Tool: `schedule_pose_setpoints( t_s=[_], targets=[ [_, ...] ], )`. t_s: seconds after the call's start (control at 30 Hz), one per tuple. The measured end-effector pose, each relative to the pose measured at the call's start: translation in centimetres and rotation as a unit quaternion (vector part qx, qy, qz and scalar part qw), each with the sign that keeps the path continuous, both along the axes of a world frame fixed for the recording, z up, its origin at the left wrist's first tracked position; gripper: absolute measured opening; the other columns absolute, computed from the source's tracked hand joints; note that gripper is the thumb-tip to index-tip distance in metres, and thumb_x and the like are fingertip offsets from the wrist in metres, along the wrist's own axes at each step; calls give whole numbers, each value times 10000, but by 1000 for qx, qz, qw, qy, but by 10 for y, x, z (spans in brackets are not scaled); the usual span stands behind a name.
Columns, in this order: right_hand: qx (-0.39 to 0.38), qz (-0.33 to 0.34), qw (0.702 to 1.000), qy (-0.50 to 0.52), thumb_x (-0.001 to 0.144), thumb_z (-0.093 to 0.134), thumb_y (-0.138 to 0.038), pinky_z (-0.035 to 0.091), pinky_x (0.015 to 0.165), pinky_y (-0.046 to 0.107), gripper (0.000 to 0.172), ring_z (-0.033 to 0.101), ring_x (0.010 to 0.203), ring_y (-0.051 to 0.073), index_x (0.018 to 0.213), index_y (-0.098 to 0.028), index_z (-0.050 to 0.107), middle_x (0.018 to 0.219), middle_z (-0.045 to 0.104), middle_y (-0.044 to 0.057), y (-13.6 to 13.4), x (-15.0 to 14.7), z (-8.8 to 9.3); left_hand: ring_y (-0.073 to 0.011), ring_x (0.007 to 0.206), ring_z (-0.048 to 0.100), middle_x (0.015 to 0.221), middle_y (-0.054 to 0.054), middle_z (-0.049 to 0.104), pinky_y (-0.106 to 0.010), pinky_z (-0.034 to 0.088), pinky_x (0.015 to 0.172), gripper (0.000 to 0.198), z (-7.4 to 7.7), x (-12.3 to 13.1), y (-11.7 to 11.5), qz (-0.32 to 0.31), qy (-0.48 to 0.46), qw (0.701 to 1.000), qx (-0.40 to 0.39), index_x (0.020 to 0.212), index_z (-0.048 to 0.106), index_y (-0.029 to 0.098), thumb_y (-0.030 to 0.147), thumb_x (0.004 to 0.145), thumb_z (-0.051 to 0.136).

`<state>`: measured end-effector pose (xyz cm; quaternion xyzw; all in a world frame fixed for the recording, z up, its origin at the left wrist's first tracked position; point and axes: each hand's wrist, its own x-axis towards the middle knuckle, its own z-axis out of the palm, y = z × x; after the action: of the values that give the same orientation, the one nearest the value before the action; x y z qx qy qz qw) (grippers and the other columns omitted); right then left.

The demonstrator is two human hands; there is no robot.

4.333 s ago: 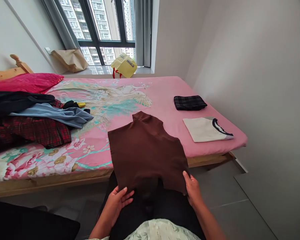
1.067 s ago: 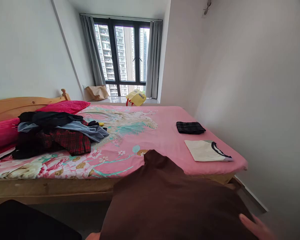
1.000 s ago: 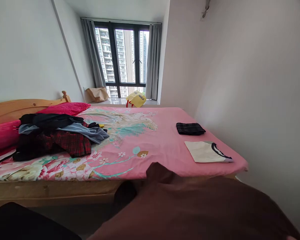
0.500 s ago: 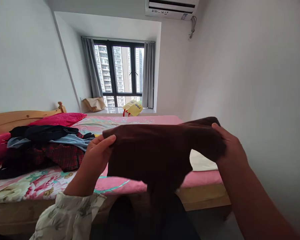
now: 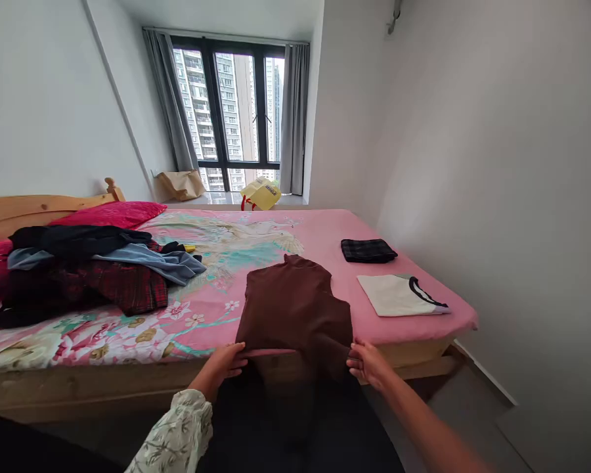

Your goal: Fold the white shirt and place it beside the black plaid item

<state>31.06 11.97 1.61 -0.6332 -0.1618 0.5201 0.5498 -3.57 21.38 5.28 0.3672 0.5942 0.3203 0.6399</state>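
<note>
A dark brown high-necked top [image 5: 290, 302] lies spread on the near side of the bed, its collar pointing to the window. Its lower part hangs over the bed's front edge. My left hand [image 5: 225, 362] pinches the top's near left edge between thumb and fingers. At the near right edge, my right hand [image 5: 367, 363] grips the brown cloth the same way. To the right of the top lie a folded white shirt with a black neckband [image 5: 394, 295] and, farther back, a folded black checked garment [image 5: 368, 250].
A heap of dark, blue and red plaid clothes [image 5: 88, 276] covers the bed's left side beside pink pillows [image 5: 113, 213]. The floral bed sheet [image 5: 201, 328] ends at a wooden frame [image 5: 103, 387]. A paper bag [image 5: 181, 185] and a yellow bag [image 5: 262, 194] rest on the windowsill.
The brown top has gone from being held up in the air to lying on the bed. Both hands moved down to its near edge. The view has tilted down, uncovering the folded clothes.
</note>
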Motion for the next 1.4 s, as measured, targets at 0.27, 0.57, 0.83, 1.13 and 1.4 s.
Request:
schedule_pose_setpoints(
  t_s=[0.27, 0.57, 0.83, 1.13, 1.4],
  targets=[
    [-10, -58, 971, -233, 755, 547, -422, 457, 572, 242, 272, 584, 693, 150, 896, -189, 533, 799, 611, 31, -5, 36, -49, -244, 905, 670, 1067, -136, 689, -341, 492, 776, 560, -59, -10, 5, -58, 33, 997, -38, 954, 582, 181, 610, 614, 697],
    [-56, 31, 904, -422, 742, 498, -637, 403, 784, 368, 518, 595, 921, 298, 881, -154, 624, 935, 652, 167, 88, 56, -16, -193, 765, 680, 948, -108, 709, -278, 509, 633, 510, -52, -1, 1, 1, -1, 998, -57, 914, 535, 181, 534, 612, 746],
    [-121, 77, 855, -499, 825, 416, -372, 416, 722, 317, 322, 612, 869, 258, 814, -144, 643, 866, 663, 136, 114, 68, -21, -173, 599, 646, 775, -106, 707, -283, 486, 565, 486, -56, 9, 6, 47, 66, 996, -26, 758, 562, 155, 552, 550, 751],
    [68, 53, 769, -633, 836, 399, -217, 397, 947, 359, 300, 542, 1044, 225, 1082, -138, 551, 1082, 604, 123, 106, 47, -3, -144, 459, 462, 446, 13, 488, -257, 350, 489, 564, -57, -24, 1, -15, 310, 941, 131, 497, 489, 192, 721, 694, 480],
    [217, 287, 675, -644, 925, 326, -283, 200, 1141, 412, 417, 300, 1350, 194, 1291, -166, 487, 1396, 447, 55, 167, -56, 25, -206, 1060, 592, 1077, -38, 676, -338, 445, 950, 293, -23, 36, 78, -122, 373, 789, 474, 971, 656, 239, 408, 864, 442]
  ],
)
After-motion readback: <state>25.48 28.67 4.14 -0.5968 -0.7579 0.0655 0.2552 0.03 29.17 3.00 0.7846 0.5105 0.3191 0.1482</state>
